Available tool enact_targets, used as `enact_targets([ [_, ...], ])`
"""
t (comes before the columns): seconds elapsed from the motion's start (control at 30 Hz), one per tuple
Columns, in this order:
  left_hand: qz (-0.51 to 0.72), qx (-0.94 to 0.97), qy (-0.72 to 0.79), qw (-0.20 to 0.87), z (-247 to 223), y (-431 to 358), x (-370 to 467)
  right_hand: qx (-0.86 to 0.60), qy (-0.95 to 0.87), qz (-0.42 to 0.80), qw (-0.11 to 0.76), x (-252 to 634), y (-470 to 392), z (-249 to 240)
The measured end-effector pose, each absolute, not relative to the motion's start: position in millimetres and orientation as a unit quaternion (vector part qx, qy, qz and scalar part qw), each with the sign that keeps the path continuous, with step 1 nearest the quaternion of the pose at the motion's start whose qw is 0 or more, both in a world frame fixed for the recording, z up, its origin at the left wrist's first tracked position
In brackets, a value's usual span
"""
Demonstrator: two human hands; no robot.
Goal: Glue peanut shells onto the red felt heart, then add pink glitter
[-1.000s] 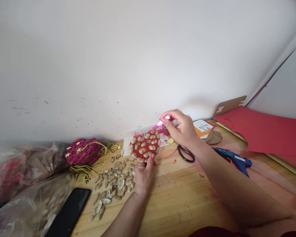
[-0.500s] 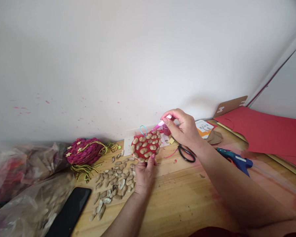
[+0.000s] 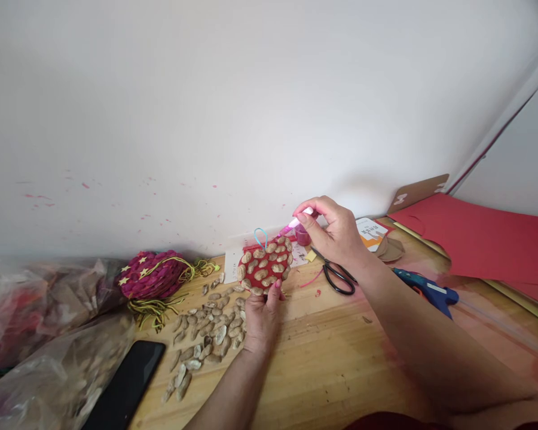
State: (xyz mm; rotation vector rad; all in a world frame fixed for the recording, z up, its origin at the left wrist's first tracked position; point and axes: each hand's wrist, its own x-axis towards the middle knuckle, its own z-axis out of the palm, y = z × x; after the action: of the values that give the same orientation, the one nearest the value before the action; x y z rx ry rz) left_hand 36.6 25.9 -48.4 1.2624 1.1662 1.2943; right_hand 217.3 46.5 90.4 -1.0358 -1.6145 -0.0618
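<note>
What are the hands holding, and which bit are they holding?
The left hand holds the red shell-covered piece by its bottom edge. The right hand pinches the pink-and-white stick near its white upper end.

There are two hands (image 3: 260,316), one phone (image 3: 124,385), one jar (image 3: 302,235), one pair of scissors (image 3: 339,278).

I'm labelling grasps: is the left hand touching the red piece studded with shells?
Touching. The head view shows the left hand gripping the red piece by its lower edge, thumb over the front.
</note>
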Motion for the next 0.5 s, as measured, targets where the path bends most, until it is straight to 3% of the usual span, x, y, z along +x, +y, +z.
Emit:
enact_targets([
  [0.5,0.532,0.495,0.474,0.497,-49.9,25.2,35.3,-0.438,-0.689,-0.019,0.577,218.5,46.7,91.9],
])
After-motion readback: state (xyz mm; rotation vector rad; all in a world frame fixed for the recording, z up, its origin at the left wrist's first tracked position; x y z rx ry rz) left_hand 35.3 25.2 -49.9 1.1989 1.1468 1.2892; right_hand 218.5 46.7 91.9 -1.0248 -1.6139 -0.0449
